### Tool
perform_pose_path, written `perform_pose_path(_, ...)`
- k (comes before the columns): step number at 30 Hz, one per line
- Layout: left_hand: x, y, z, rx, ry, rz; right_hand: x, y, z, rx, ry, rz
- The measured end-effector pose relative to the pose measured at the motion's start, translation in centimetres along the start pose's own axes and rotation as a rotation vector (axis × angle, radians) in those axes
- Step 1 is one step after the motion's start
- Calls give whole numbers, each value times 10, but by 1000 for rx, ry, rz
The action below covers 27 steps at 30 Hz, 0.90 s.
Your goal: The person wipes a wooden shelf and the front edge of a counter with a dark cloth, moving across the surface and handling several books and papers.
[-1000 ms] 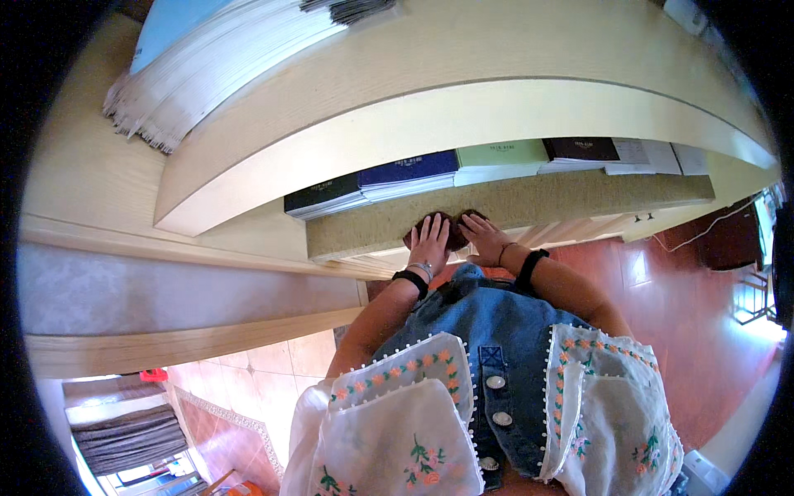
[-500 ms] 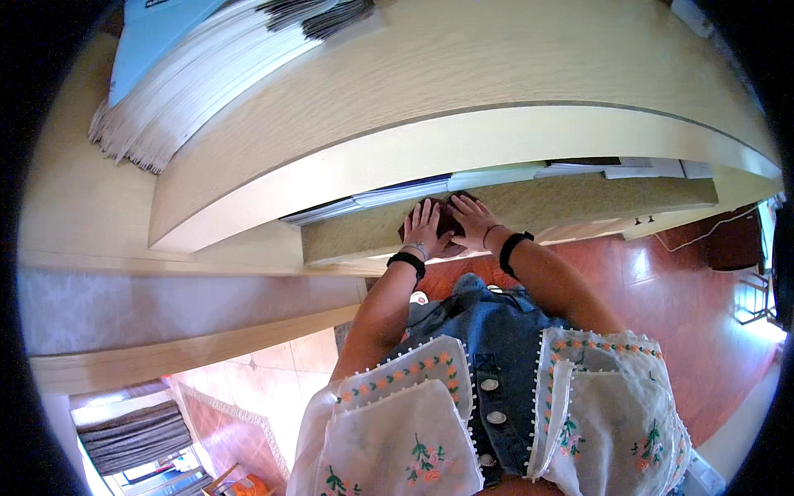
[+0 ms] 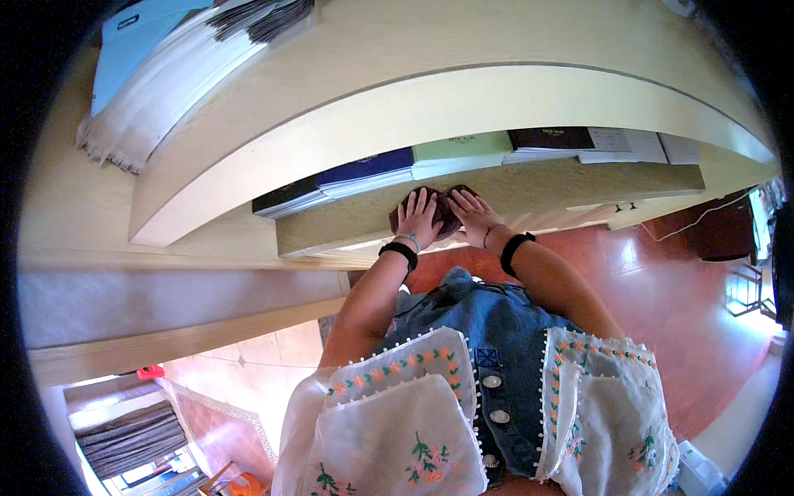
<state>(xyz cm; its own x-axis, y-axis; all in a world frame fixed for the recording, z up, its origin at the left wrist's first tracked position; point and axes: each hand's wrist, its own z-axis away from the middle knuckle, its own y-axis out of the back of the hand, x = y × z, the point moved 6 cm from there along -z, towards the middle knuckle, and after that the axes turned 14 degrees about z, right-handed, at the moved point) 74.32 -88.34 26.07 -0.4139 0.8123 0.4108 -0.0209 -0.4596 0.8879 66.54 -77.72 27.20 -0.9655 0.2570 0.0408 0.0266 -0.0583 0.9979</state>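
Note:
A dark reddish-brown bundle (image 3: 451,217) with a rounded outline lies at the front edge of the lower wooden shelf (image 3: 571,183); whether it is cloth I cannot make out. My left hand (image 3: 420,217) rests on its left part, fingers stretched and a little apart. On its right part lies my right hand (image 3: 477,217), fingers likewise extended. Both palms and the bundle's underside are hidden. A black band circles each wrist.
Stacks of books and papers, with a green one (image 3: 461,155) among them, stand at the back of the lower shelf. An upper shelf board (image 3: 430,93) overhangs them. Thick paper sheaves (image 3: 178,83) with a blue folder lie at upper left. Below spreads a reddish floor (image 3: 662,347).
The view has shifted, showing more of the book covers under the upper board. My hands stay on the brown bundle, at nearly the same place on the shelf edge.

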Motion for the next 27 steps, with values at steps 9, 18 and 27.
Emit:
perform_pose_path(9,41,-22,15,-8,-159,-41,13,-9,56,-6,-49,-112)
perform_pose_path(18,53,-31,14,35,-207,-72,17,1,46,-149,-91,-2)
perform_pose_path(27,55,-15,-21,-55,-123,5,43,1,8,-183,-195,-69)
